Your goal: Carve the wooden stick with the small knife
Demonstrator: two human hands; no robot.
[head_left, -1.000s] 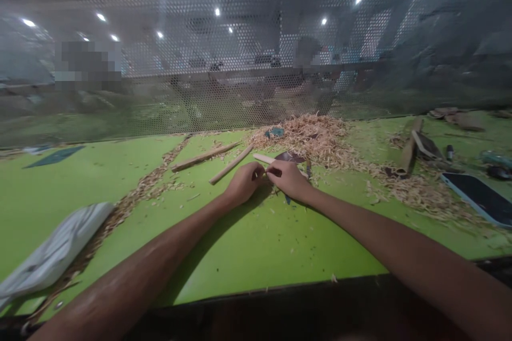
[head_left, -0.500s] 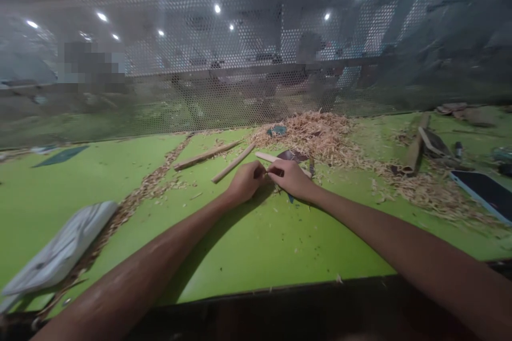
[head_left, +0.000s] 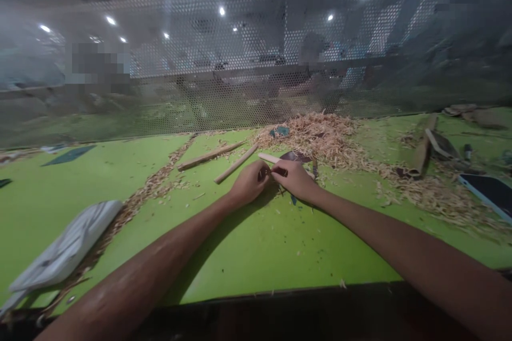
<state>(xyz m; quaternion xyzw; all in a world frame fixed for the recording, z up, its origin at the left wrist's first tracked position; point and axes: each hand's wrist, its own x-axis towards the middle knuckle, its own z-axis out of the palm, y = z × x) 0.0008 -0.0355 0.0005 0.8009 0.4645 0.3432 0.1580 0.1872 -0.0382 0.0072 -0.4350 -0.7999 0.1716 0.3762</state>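
My left hand [head_left: 251,182] and my right hand [head_left: 295,178] meet fingertip to fingertip low over the green tabletop [head_left: 256,250]. Thumb and forefinger of each are pinched together; whatever is between them is too small to make out. Just behind my right hand lies a pale, smooth wooden stick [head_left: 269,157], partly covered by that hand. A dark, flat piece [head_left: 295,156] sits beyond my right fingers. To the left of my left hand rest a thin wooden stick [head_left: 236,164] and a rougher wooden strip [head_left: 210,156].
Curly wood shavings [head_left: 320,133] are heaped at the back, trailing right toward a phone [head_left: 488,192] and a hollow wooden piece [head_left: 424,149]. A white padded object [head_left: 66,245] lies at left beside a line of wood chips [head_left: 148,186]. Perforated mesh [head_left: 240,85] stands behind the table.
The view has shifted slightly, so everything sits a little further right. Both hands keep their pinch at nearly the same place on the table.
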